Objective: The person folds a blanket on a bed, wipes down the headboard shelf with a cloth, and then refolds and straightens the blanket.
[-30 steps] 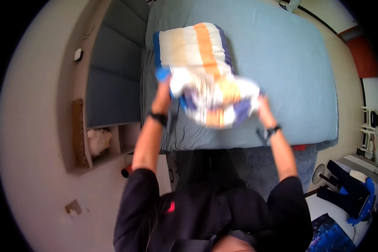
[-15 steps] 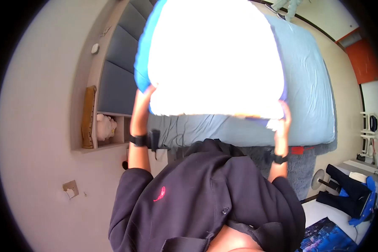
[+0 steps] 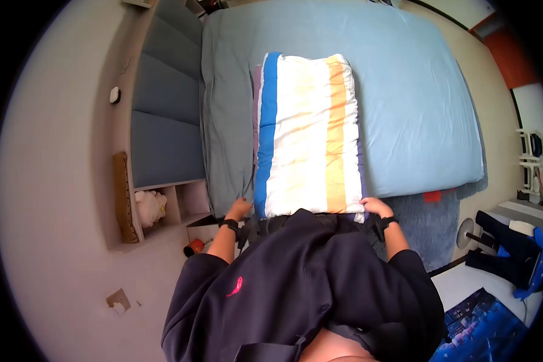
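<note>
A folded striped quilt (image 3: 301,133) in white, blue, orange and pale yellow lies flat on the bed, its near edge close to my body. My right hand (image 3: 378,208) pinches the quilt's near right corner. By the near left corner, my left hand (image 3: 240,209) has its fingers curled together, at the quilt's blue border and over the grey bed cover. Whether they grip any cloth is too small to tell. Each wrist wears a black band.
The bed (image 3: 416,102) has a light blue sheet, with a padded grey headboard (image 3: 166,145) on the left. A plush toy (image 3: 150,207) sits in the side shelf. Below it is a red can (image 3: 193,247). A dark rug (image 3: 428,226) lies right; clothes (image 3: 513,253) rest farther right.
The quilt has come down from raised in front of me to flat on the bed. Both my hands have lowered and moved closer together; the left no longer clearly grips the quilt.
</note>
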A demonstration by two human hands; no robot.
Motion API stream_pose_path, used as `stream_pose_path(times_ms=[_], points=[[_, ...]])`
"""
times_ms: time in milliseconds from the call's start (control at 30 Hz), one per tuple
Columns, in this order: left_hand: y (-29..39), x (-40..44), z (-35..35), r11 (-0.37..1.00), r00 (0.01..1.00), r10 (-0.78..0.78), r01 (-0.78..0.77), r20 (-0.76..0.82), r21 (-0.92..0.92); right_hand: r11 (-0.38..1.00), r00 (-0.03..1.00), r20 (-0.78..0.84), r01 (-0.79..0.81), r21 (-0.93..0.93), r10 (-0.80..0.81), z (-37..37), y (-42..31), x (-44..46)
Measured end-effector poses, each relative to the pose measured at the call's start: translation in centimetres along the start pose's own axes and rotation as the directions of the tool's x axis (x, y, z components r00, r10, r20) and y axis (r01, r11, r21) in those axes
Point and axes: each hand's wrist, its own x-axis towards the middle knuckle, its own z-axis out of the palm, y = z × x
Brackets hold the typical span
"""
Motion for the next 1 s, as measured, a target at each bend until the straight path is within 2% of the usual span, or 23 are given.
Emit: stream_pose_path(times_ms=[67, 133, 167, 233, 267, 300, 333, 367, 400, 433, 467, 500, 533, 600, 633, 667, 700, 733, 767, 833, 867, 900, 1000], points=[[0.8, 4.5, -1.6, 0.938, 0.959, 0.248, -0.203, -0.135, 0.282, 0.904, 0.989, 0.062, 0.15, -0.4, -0.137, -3.9, -1.8, 1.9], [10.0, 0.8, -5.2, 0.893, 0.877, 0.425, -0.364, -0.224, 0.265, 0.931, 0.941, -0.309, 0.016, -0.365, -0.137, -8.7, -8.9, 1.5], [15.0, -1.5, -6.7, 0.867, 0.813, 0.493, -0.43, -0.311, 0.25, 0.916, 0.848, -0.422, 0.163, -0.367, -0.32, -11.4, -11.7, 2.1], [22.3, -2.4, -9.0, 0.559, 0.311, 0.817, -0.634, -0.487, 0.534, 0.827, 0.52, -0.647, 0.278, -0.488, -0.557, -16.1, -20.1, -0.2], [26.1, -4.7, -10.2, 0.503, 0.204, 0.837, -0.654, -0.509, 0.565, 0.77, 0.336, -0.693, 0.294, -0.566, -0.638, -18.1, -23.3, -0.8], [29.6, -6.4, -11.3, 0.445, 0.093, 0.845, -0.667, -0.526, 0.597, 0.772, 0.331, -0.698, 0.289, -0.566, -0.635, -19.4, -25.4, -0.8], [31.8, -6.3, -11.9, 0.439, 0.088, 0.848, -0.669, -0.523, 0.599, 0.747, 0.154, -0.738, 0.266, -0.61, -0.657, -20.6, -26.9, -0.5], [33.3, -5.8, -12.1, 0.371, -0.047, 0.862, -0.619, -0.504, 0.692, 0.723, -0.027, -0.747, 0.232, -0.651, -0.664, -21.2, -27.8, 0.7], [34.2, -4.6, -11.6, 0.31, -0.176, 0.864, -0.551, -0.471, 0.775, 0.726, -0.119, -0.752, 0.203, -0.657, -0.648, -20.8, -28.1, 2.5], [34.5, -2.6, -10.4, 0.282, -0.197, 0.86, -0.586, -0.471, 0.76, 0.71, -0.119, -0.726, 0.155, -0.687, -0.677, -19.7, -26.8, 5.6], [33.8, -0.1, -8.6, 0.239, -0.177, 0.885, -0.62, -0.43, 0.747, 0.666, -0.117, -0.702, 0.241, -0.706, -0.702, -17.5, -24.5, 9.6], [32.0, 3.3, -6.7, 0.179, -0.104, 0.948, -0.61, -0.302, 0.772, 0.64, 0.05, -0.663, 0.32, -0.698, -0.747, -15.3, -21.6, 13.3], [29.1, 7.1, -4.8, 0.19, 0.075, 0.98, -0.604, -0.183, 0.774, 0.747, 0.308, -0.684, 0.357, -0.561, -0.661, -11.2, -13.8, 16.2], [14.9, 15.5, 0.9, 0.657, 0.64, 0.729, -0.557, -0.242, 0.508, 0.933, 0.753, -0.566, 0.181, -0.31, -0.334, -3.4, 1.2, 21.9], [4.6, 19.7, 2.5, 0.201, 0.577, 0.807, -0.469, 0.126, 0.86, 0.846, 0.921, -0.351, -0.048, -0.532, -0.168, -0.2, 8.5, 20.9], [-3.3, 23.1, 4.3, 0.35, 0.539, 0.837, -0.659, 0.093, 0.666, 0.458, 0.997, -0.076, -0.061, -0.887, -0.013, 2.9, 16.2, 21.6], [-3.4, 20.9, 3.2, 0.387, 0.683, 0.694, -0.621, 0.228, 0.681, 0.734, 0.981, -0.081, -0.187, -0.653, 0.178, -0.1, 12.5, 17.4], [1.8, 16.4, 0.7, 0.71, 0.935, 0.34, -0.327, 0.104, 0.624, 0.864, 0.928, -0.082, -0.369, -0.343, 0.363, -4.1, 6.5, 12.3], [1.3, 17.0, -1.0, 0.673, 0.93, 0.351, -0.33, 0.107, 0.662, 0.856, 0.928, -0.075, -0.366, -0.365, 0.365, -4.3, 8.7, 11.1], [3.6, 18.3, -3.9, 0.865, 0.93, 0.346, -0.262, -0.128, 0.429, 0.925, 0.838, -0.396, -0.317, 0.208, 0.376, -4.0, 13.9, 12.2], [8.1, 19.8, -6.3, 0.967, 0.903, 0.255, -0.237, -0.346, 0.093, 0.949, 0.816, -0.486, -0.284, 0.136, 0.314, -5.5, 14.0, 13.9], [11.7, 21.7, -8.1, 0.901, 0.822, 0.387, -0.434, -0.419, -0.018, 0.964, 0.786, -0.567, -0.257, 0.061, 0.246, -8.3, 13.6, 15.9], [26.5, 25.8, -12.8, 0.695, 0.727, 0.461, -0.652, -0.508, -0.303, 0.963, 0.599, -0.796, 0.155, 0.219, 0.085, -18.3, 2.2, 23.3]])
